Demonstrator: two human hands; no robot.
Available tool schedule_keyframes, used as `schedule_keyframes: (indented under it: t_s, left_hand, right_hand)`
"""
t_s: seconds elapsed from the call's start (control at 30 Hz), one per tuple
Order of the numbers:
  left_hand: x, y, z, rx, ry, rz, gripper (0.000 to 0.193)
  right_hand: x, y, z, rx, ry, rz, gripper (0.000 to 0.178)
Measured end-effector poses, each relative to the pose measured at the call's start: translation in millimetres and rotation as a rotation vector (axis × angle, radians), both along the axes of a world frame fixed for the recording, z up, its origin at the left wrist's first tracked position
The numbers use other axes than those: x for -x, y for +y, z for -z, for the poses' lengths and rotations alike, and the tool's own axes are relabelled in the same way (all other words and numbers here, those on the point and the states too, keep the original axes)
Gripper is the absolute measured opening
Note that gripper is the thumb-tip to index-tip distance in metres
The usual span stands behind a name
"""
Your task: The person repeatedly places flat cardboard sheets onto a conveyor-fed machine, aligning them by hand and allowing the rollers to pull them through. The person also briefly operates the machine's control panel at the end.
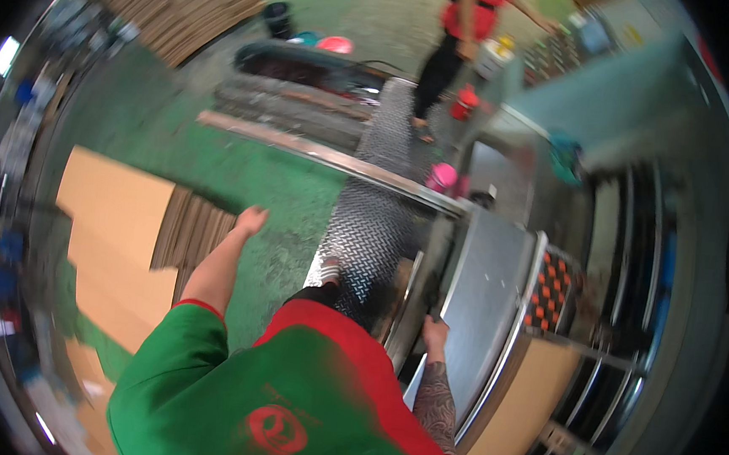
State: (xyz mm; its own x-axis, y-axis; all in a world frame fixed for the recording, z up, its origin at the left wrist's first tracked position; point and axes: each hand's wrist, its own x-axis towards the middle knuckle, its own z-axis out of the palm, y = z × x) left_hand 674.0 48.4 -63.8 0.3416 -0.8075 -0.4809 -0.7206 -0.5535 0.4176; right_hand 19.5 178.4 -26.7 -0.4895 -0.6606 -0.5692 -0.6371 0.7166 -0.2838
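My left hand is held out over the green floor with its fingers curled in, and no object shows in it. It is beside a stack of brown cardboard sheets. My right hand is closed at the left edge of a grey metal table on the machine. A dark, narrow thing sticks up just beyond its fingers, too blurred to name. Under me runs a walkway of ridged metal plate.
A long rail crosses the walkway ahead. Beyond it, a person in a red top stands near a red container. A pink container is by the machine. A cardboard sheet lies on the machine beside orange-and-black rollers. More cardboard is stacked far left.
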Motion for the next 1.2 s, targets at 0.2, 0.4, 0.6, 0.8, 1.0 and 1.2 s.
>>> schedule_keyframes:
  t_s: [0.2, 0.4, 0.6, 0.8, 1.0, 1.2]
  left_hand:
    - [39.4, 34.8, 2.2, 0.191, 0.372, -0.389, 0.044]
    - [77.1, 208.3, 40.4, -0.315, 0.357, -0.333, 0.058]
    - [52.8, 345.1, 22.7, -0.725, 0.245, -0.624, 0.059]
    - [-26.8, 266.9, 6.3, -0.555, 0.292, -1.114, 0.059]
    - [-79.9, 70.7, -45.0, 0.142, 0.286, -1.047, 0.049]
    - [-153.9, -14.0, -60.1, 0.352, 0.222, -0.995, 0.055]
  right_hand:
    - [19.3, -38.6, 38.5, -0.186, -0.123, 0.038, 0.087]
    - [24.7, -70.1, 0.9, -0.483, -0.174, -0.058, 0.068]
    - [-56.4, -240.2, 4.0, -0.086, 0.592, -0.224, 0.05]
    - [-238.5, -494.0, 42.5, 0.405, 0.27, -0.938, 0.06]
    - [-479.5, -612.2, 26.4, 0.416, 0.045, -0.879, 0.057]
    - [-677.8, -597.0, 32.4, 0.597, -0.223, -1.333, 0.056]
